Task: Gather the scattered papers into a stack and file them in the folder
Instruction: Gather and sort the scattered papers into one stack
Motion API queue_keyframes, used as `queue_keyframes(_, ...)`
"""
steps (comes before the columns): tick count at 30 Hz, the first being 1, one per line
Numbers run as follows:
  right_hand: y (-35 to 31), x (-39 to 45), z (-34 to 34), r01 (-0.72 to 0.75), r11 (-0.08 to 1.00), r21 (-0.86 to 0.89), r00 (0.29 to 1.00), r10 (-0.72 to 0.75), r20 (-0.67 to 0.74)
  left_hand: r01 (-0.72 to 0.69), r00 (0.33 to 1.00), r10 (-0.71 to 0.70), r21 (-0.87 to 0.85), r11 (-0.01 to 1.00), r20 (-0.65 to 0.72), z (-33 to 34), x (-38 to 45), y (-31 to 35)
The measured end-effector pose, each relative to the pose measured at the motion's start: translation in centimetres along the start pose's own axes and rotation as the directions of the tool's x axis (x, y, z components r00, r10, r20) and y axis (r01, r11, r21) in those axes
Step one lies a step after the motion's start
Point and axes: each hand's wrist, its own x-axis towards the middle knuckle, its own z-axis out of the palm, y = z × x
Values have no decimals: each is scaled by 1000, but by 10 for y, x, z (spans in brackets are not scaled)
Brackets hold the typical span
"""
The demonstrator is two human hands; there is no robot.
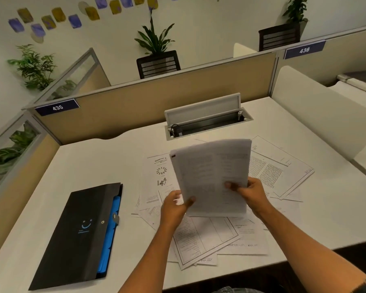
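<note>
The person is reaching both bare arms out over the white surface (97,166). The left hand (174,205) is curling its fingers (190,201) around the bottom left corner of a stack of papers (211,176), with the thumb pressing on the front. The right hand (250,192) is pinching the bottom right side of the same stack, thumb on top. The stack is standing up, tilting a little to the left, lifted above the surface. Its sheets are thin and white with small grey print, and the top edge is looking thick with many pages.

More scattered papers (209,235) are lying flat under the hands, spreading out in a messy fan, some overlapping. The folder (78,235) is lying flat well off to the left. It is long, black and smooth, with a little blue smile on the cover and bright blue pockets peeking out along its right edge.
</note>
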Motion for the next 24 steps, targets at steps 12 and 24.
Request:
queue_keyframes(12,14,7,-20,-14,998,66,973,29,-230,422,906,-287,626,656,-310,-14,7,-44)
queue_keyframes(24,11,6,-31,-10,998,56,961,25,-275,346,934,-285,344,873,-216,-13,21,-37)
